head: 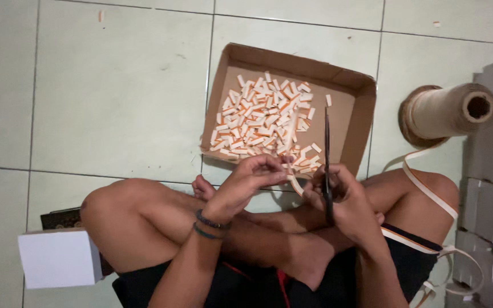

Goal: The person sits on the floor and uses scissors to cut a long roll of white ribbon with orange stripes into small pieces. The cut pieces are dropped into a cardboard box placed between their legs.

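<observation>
White box [58, 258]: we see it on the floor, near left, beside the knee.
Left hand [246, 182]: we pinch the ribbon end [295, 183] between closed fingertips.
Cardboard tray [360, 111]: just beyond our hands, holding a heap of cut pieces [266, 117].
Right hand [343, 197]: closed around the scissors [327, 154], blades pointing far.
Ribbon spool [449, 111]: far right, lying on its side.
</observation>
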